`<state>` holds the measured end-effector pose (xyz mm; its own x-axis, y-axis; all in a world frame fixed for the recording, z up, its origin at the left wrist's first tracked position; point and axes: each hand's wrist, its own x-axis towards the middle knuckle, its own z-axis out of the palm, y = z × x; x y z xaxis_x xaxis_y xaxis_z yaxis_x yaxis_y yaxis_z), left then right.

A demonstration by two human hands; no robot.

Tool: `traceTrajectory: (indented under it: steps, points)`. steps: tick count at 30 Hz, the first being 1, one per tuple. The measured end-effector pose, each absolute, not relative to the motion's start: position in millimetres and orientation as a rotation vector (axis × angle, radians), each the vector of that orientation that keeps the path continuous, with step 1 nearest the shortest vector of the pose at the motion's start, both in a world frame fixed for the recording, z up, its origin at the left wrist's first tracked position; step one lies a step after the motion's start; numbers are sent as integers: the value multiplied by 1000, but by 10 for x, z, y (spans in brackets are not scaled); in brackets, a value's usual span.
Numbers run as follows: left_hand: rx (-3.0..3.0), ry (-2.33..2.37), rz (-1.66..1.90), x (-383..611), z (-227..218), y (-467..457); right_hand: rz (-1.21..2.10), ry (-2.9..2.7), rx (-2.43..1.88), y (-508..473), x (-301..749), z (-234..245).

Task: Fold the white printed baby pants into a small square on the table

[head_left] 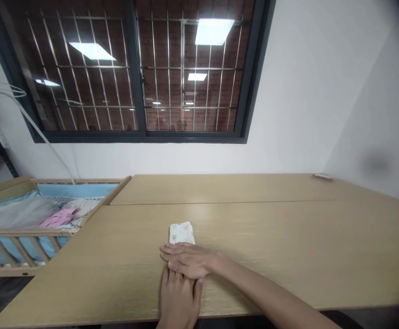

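Note:
A small folded white cloth with a faint print point(182, 232) lies on the wooden table point(288, 237). My right hand point(187, 259) lies flat across its near end, fingers stretched out and pointing left, pressing on it. My left hand point(178, 299) comes up from the table's front edge, fingers extended, their tips tucked under the right hand. The near part of the cloth is hidden beneath both hands.
A wooden crib point(31, 219) with blue lining, white and pink fabrics stands at the table's left. A small flat object point(321, 177) rests at the far right edge. A barred window point(140, 68) fills the white wall behind.

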<state>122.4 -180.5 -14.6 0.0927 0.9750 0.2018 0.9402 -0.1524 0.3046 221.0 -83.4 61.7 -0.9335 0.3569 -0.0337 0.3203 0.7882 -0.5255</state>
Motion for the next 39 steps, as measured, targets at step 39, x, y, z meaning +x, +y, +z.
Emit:
traceTrajectory:
  steps: [39]
  points:
    - [2096, 1960, 585, 26, 257, -2183, 774, -2017, -1493, -1149, 1823, 472]
